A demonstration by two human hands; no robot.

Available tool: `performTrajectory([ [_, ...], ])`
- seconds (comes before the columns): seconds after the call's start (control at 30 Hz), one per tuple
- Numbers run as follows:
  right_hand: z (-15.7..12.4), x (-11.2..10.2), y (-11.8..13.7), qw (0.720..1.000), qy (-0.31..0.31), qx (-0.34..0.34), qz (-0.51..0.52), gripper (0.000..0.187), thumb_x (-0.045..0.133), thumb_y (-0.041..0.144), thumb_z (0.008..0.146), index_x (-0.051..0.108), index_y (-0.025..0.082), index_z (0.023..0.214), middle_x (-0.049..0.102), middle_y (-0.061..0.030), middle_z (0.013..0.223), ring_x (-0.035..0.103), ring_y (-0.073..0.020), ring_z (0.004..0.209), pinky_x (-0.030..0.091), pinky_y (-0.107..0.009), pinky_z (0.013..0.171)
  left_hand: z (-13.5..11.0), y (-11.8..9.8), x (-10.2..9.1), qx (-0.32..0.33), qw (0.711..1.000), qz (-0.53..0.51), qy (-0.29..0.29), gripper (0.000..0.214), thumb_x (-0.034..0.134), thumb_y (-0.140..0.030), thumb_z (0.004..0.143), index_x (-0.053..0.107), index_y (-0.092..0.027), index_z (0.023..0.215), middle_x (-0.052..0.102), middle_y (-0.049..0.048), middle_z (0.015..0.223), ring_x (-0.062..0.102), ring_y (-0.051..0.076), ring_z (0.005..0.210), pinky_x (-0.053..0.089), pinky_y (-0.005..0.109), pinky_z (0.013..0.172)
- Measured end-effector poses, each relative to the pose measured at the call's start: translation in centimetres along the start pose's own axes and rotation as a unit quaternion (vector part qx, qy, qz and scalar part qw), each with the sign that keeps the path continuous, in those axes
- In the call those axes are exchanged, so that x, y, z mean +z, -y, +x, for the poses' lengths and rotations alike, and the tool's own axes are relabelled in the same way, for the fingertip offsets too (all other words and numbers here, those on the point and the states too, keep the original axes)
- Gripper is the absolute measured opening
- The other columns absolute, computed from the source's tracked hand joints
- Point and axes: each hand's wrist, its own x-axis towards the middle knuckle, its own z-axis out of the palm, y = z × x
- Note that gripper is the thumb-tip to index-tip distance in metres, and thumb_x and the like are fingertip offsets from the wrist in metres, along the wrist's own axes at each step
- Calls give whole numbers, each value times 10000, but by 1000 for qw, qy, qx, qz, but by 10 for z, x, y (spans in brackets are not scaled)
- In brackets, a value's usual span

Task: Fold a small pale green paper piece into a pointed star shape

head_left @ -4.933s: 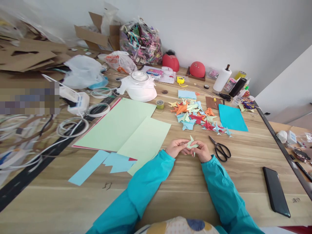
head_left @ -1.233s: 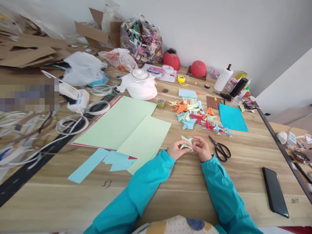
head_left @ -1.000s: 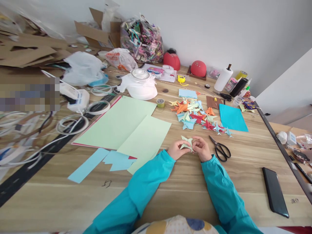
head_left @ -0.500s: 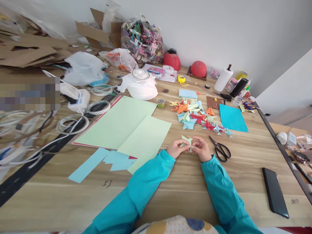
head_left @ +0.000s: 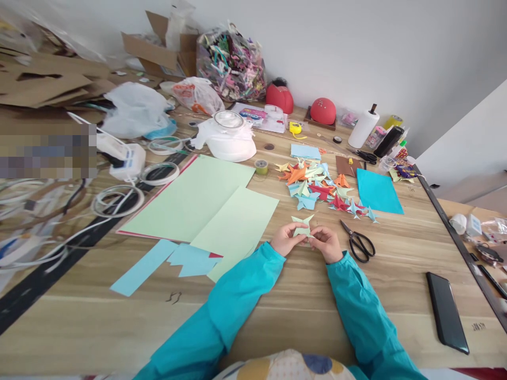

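Between my two hands is a pale green folded paper piece [head_left: 302,227], with two pointed tips sticking out at the top. My left hand [head_left: 288,239] pinches its left side between thumb and fingers. On the other side my right hand [head_left: 326,244] has its fingers closed on the lower right part. The fingertips hide some of the folds. Just beyond lies a pile of folded paper figures [head_left: 308,201] in orange, blue, red, green and yellow. Black-handled scissors [head_left: 361,246] rest on the table right of my right hand.
Pale green paper sheets [head_left: 237,221] and blue paper strips [head_left: 144,266] lie to the left. A turquoise sheet [head_left: 379,191] sits beyond the scissors. At the right is a black phone [head_left: 447,312]. Cables and a power strip [head_left: 129,162] crowd the left edge.
The green folded paper has turned in my fingers, so its two points now face away from me and more of its flat face shows. Both hands stay in nearly the same place.
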Motion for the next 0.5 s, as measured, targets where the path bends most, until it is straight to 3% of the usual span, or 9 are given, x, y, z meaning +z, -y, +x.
performTrajectory([
  [0.2,-1,0,0,1000,-1,4,-10,214,706,272,609,571,170,740,616,5,618,538,-102,499,442,-220,433,0,-1,-1,-4,1000,-7,-15,448,743,-318,520,617,-101,890,664,63,797,626,152,662,517,288,641],
  [0.33,0,-2,-2,1000,-15,6,-5,188,700,260,618,580,171,733,618,11,596,535,-101,472,441,-226,430,0,-2,0,-12,1000,-21,-11,412,728,-331,549,628,-105,879,665,48,732,624,150,647,514,288,641],
  [0.5,2,-7,-8,999,-37,-1,14,147,675,262,652,589,169,727,586,28,506,519,-99,425,432,-222,416,0,-1,2,-18,997,-53,-49,365,691,-394,586,641,-104,801,665,46,711,607,141,595,500,284,607],
])
